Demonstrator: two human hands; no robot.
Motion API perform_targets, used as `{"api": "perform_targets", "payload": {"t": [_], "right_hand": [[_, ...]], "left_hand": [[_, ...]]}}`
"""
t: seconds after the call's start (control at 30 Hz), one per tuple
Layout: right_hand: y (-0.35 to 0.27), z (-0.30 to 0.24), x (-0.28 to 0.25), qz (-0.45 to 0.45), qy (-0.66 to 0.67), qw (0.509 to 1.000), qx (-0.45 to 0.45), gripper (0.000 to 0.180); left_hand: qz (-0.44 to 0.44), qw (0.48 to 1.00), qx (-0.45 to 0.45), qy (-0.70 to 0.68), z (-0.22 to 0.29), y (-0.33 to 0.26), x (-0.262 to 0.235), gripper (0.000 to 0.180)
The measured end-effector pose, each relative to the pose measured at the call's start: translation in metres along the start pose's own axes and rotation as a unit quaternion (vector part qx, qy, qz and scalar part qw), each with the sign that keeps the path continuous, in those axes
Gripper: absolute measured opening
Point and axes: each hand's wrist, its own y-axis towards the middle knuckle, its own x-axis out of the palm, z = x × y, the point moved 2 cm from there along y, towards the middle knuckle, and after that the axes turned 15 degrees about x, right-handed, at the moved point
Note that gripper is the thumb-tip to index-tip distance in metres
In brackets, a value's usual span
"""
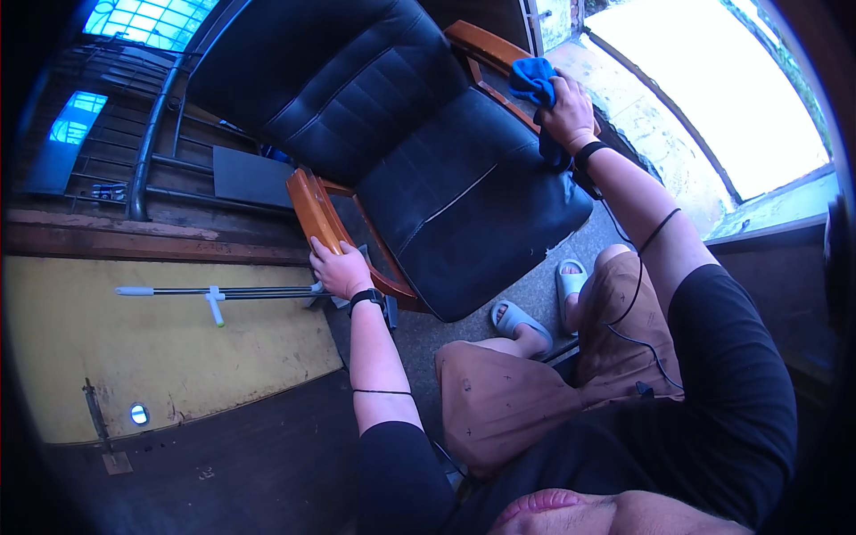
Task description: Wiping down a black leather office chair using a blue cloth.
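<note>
A black padded armchair (464,205) with a stitched backrest and wooden arms stands right in front of me. My left hand (341,270) rests at the front end of its left wooden armrest (314,209), fingers curled over the edge. Out at the right armrest (489,43), my right hand (569,111) grips a blue cloth (533,82) against the wood. Part of the cloth hangs down below that hand, along the side of the seat. The seat's front edge looks worn.
A long-handled tool (214,292) with white ends lies across a yellow panel (250,357) at left. Behind it stands a metal tube frame (143,169) beside a grey board (251,181). A bright opening (713,98) is at right. My sandalled feet (520,328) are near the chair.
</note>
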Motion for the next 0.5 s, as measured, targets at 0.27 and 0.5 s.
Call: {"api": "perform_targets", "payload": {"t": [0.27,0.5], "right_hand": [[0.008,0.008,0.006,0.001,0.003,1.000,-0.015,0.050],[0.018,0.006,0.020,0.010,0.013,0.999,-0.034,0.053]], "left_hand": [[-0.035,0.999,-0.015,-0.030,0.002,0.000,-0.001,0.064],[-0.092,0.989,-0.044,-0.109,-0.009,-0.001,-0.005,0.071]]}}
